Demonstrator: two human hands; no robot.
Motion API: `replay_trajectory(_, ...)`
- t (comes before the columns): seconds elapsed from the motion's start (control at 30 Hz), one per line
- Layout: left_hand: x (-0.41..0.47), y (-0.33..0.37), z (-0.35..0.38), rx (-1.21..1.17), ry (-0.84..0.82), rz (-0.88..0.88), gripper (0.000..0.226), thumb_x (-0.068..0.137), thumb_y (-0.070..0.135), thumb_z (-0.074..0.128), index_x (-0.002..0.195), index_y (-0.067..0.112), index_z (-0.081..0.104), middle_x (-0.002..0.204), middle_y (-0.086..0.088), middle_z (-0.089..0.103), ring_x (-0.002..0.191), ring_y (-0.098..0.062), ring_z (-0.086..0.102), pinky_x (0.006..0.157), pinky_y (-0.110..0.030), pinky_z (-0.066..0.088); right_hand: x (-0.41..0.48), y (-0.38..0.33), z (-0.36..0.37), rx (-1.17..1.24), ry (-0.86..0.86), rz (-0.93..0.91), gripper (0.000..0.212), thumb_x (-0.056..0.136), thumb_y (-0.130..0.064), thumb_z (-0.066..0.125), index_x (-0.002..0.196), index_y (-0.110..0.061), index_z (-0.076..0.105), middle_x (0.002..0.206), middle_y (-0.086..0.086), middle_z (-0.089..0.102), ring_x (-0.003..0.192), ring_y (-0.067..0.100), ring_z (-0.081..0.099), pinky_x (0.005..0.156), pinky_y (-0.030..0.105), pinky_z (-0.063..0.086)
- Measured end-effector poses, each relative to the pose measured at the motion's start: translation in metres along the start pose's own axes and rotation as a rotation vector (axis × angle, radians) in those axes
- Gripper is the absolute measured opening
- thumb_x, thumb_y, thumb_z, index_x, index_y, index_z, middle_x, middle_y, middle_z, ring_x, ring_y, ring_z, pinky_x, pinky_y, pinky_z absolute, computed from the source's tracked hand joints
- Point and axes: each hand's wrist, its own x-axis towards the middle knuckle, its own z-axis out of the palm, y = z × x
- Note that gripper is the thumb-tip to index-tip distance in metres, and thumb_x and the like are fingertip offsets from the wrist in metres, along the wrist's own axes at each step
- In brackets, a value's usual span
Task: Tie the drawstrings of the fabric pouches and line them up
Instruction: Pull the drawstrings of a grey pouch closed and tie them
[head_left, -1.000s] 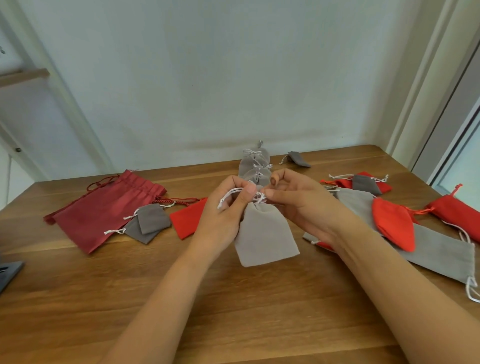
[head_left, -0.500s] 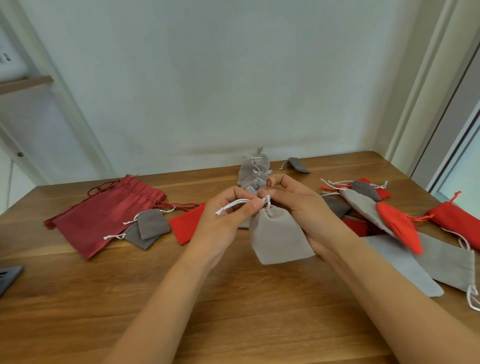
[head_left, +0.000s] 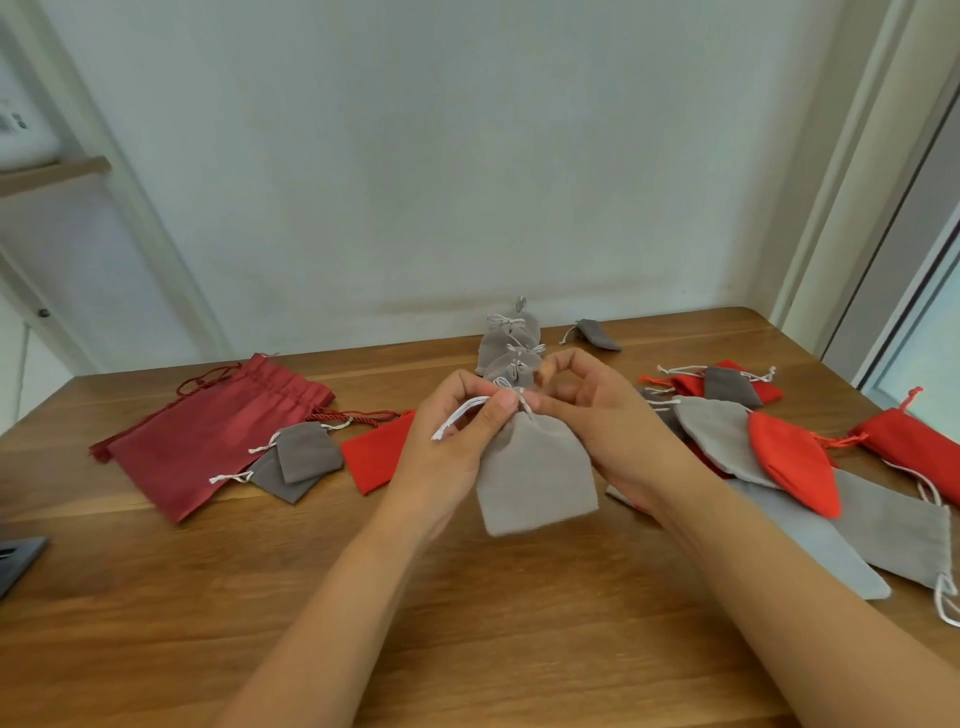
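**Q:** Where is the grey pouch (head_left: 535, 478), and what holds it?

**A:** It is centre frame, lifted above the table (head_left: 467, 649), neck gathered and uppermost, body hanging down; the left hand (head_left: 447, 452) pinches a loop of the white drawstring (head_left: 460, 415) between thumb and forefinger; the right hand (head_left: 608, 426) curls its fingers onto the gathered neck; the two hands are close together, fingertips almost meeting.

**Q:** Is the knot visible?

**A:** No; the left thumb covers the neck, and whether the right fingers also grip cord cannot be made out; the upper right fingertips are blurred.

**Q:** What lies behind the hands?

**A:** A row of tied grey pouches (head_left: 506, 348) runs toward the wall, overlapping, its near end hidden by the fingers, so the count is uncertain; a dark grey pouch (head_left: 597, 335) lies alone just to its right.

**Q:** And to the sides?

**A:** Left: a large dark red bag (head_left: 218, 431), two dark grey pouches (head_left: 301, 460) overlapping on its edge, and a red pouch (head_left: 376, 457) partly behind the left hand; right: a heap of grey and red pouches (head_left: 769, 457), partly covered by the right forearm; a red pouch at the right edge (head_left: 914, 447) is cut off; a dark object (head_left: 15, 561) at the left edge is cut off and unidentifiable.
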Motion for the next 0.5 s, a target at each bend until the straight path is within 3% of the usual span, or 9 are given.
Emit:
replay_trajectory(0.23, -0.003, 0.000, 0.006, -0.161, -0.044, -0.153, 0.020, 0.080, 0.029, 0.064, 0.081, 0.010, 0.059, 0.076, -0.002, 0.066, 0.067, -0.012, 0.061, 0.058, -0.023, 0.049, -0.006, 0.003, 0.006, -0.767, 0.149, -0.426, 0.024, 0.094, -0.005, 0.056, 0.087, -0.025, 0.045, 0.082, -0.007, 0.058, 0.079, 0.008, 0.060, 0.073, 0.024, 0.052)
replay_trajectory(0.37, -0.001, -0.003, 0.007, -0.087, 0.066, -0.169, 0.020, 0.077, 0.032, 0.066, 0.079, 0.013, 0.061, 0.074, -0.001, 0.067, 0.069, -0.014, 0.059, 0.062, -0.027, 0.047, -0.003, 0.004, 0.000, -0.895, 0.189, -0.472, 0.021, 0.088, -0.003, 0.061, 0.094, -0.020, 0.050, 0.084, -0.010, 0.056, 0.083, 0.005, 0.056, 0.072, 0.017, 0.048)
replay_trajectory(0.5, -0.001, 0.001, 0.003, -0.056, 0.095, -0.085, 0.016, 0.073, 0.029, 0.071, 0.073, 0.013, 0.068, 0.075, 0.000, 0.070, 0.072, -0.011, 0.061, 0.066, -0.024, 0.047, 0.003, 0.011, -0.006, -1.048, 0.208, -0.564, 0.018, 0.084, -0.001, 0.067, 0.097, -0.014, 0.068, 0.085, -0.004, 0.058, 0.071, 0.005, 0.051, 0.069, 0.008, 0.043)
